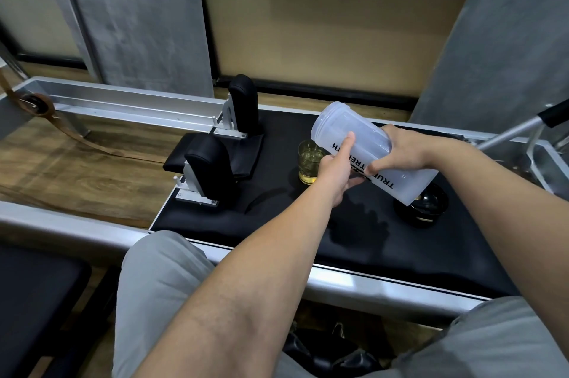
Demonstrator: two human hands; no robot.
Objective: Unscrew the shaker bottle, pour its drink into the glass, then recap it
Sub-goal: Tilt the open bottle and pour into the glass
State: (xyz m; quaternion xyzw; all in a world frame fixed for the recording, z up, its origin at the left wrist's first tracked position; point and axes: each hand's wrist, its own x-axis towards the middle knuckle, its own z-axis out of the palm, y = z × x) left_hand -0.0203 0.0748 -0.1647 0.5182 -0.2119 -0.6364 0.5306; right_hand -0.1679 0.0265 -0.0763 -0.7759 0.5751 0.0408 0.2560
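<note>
A: Both hands, left hand (334,169) and right hand (406,151), clasp the translucent plastic shaker bottle (374,152), tilted mouth-up beside the amber-filled glass tumbler (310,166).

B: Risk: drips, or nudging the glass while reaching the black lid (426,203).

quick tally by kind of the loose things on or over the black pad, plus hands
shaker bottle: 1
glass holding yellow drink: 1
black lid lying on the pad: 1
hands, left and right, both on the bottle: 2
Total: 5
</note>
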